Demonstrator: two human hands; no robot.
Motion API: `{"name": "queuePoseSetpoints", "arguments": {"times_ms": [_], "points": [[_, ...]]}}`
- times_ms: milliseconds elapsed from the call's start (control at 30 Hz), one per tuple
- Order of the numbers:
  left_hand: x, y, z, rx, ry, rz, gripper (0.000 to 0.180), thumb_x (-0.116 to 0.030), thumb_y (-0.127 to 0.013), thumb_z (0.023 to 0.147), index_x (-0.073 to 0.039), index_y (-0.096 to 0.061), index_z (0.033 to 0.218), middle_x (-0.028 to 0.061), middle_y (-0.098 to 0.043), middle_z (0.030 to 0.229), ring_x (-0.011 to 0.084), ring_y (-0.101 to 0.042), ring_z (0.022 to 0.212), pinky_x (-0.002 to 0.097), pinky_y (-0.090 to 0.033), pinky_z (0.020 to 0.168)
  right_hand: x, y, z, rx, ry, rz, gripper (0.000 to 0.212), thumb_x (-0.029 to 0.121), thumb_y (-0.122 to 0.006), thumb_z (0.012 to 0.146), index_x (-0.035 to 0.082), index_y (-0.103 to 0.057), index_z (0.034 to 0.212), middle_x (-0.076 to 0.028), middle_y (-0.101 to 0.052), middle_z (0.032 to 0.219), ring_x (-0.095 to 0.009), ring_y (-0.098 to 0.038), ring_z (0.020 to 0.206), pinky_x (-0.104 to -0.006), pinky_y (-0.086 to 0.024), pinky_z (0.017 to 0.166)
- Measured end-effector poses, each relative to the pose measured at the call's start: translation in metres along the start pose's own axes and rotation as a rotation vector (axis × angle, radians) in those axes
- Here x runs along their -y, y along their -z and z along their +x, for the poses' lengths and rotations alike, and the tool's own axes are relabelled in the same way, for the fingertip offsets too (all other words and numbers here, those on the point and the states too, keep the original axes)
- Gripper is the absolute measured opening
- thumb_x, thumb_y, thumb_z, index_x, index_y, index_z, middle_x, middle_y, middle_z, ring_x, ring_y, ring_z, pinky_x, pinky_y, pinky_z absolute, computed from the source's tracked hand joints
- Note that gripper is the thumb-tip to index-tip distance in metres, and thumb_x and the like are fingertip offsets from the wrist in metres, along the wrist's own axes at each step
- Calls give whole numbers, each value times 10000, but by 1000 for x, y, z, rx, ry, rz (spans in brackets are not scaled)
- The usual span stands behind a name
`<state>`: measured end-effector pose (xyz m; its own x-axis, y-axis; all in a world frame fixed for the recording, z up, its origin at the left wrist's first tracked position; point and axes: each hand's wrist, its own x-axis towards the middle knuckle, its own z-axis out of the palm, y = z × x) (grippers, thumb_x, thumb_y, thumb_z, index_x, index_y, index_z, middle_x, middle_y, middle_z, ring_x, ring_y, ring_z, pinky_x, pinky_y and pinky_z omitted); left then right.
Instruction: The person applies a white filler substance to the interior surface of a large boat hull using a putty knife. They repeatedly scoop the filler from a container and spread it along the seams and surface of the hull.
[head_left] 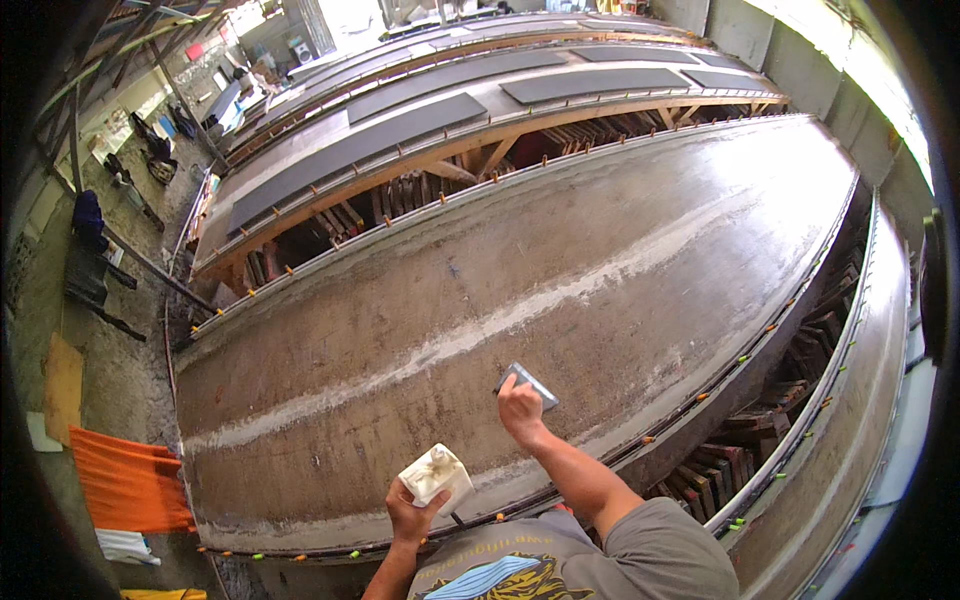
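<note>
A long brown table surface (330,330) lies before me, with a pale whitish streak (480,325) running along its middle. At the near edge, my left hand (410,515) is closed around a cream-white, box-like container (437,474), its open top towards me and some pale, thick stuff inside. Further right and out over the table, my right hand (520,408) grips a flat grey scraper (530,386). The blade lies at or just above the brown surface; I cannot tell whether it touches.
Small orange and green clips (648,440) line the table's edges. Beyond stands another long table with dark flat panels (360,150), frames stacked beneath. To the right runs a further table (830,440). An orange cloth (130,480) hangs at the left end.
</note>
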<state>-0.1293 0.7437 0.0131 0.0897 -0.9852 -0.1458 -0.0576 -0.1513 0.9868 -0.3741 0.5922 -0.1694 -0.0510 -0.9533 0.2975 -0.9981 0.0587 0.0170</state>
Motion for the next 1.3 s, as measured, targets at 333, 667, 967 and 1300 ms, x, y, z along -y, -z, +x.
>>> {"name": "queuePoseSetpoints", "arguments": {"times_ms": [333, 667, 967, 1300], "points": [[-5, 31, 0, 47, -30, 132, 603, -96, -932, 708, 20, -601, 1198, 115, -718, 1135, 218, -705, 1042, 378, -566, 918, -216, 36, 120, 189, -564, 58, 205, 122, -535, 906, 28, -713, 940, -239, -748, 954, -367, -754, 903, -463, -603, 786], [-12, 29, -15, -67, 15, 38, 542, -70, -913, 733, 44, -615, 1172, 123, -711, 1147, 207, -700, 1033, 363, -558, 921, 21, -7, 31, -314, 44, -119, 124, 59, -657, 776, -19, -650, 871, -168, -608, 689, -292, -645, 670, -443, -461, 498], [-7, 22, -1, 8, -34, 67, 596, -74, -920, 717, 28, -615, 1218, 101, -713, 1146, 203, -694, 1050, 356, -548, 936, -78, 21, 71, 755, -419, 802, 491, 368, -886, 676, -17, -755, 951, -217, -752, 994, -316, -743, 936, -436, -575, 808], [-7, 41, -16, 12, -10, -2, 575, -66, -909, 745, 41, -596, 1215, 117, -714, 1162, 198, -696, 1066, 346, -551, 944, -217, 95, 62, 240, -467, 159, 223, 216, -643, 856, 36, -725, 960, -195, -751, 940, -364, -743, 890, -471, -595, 768]]}}
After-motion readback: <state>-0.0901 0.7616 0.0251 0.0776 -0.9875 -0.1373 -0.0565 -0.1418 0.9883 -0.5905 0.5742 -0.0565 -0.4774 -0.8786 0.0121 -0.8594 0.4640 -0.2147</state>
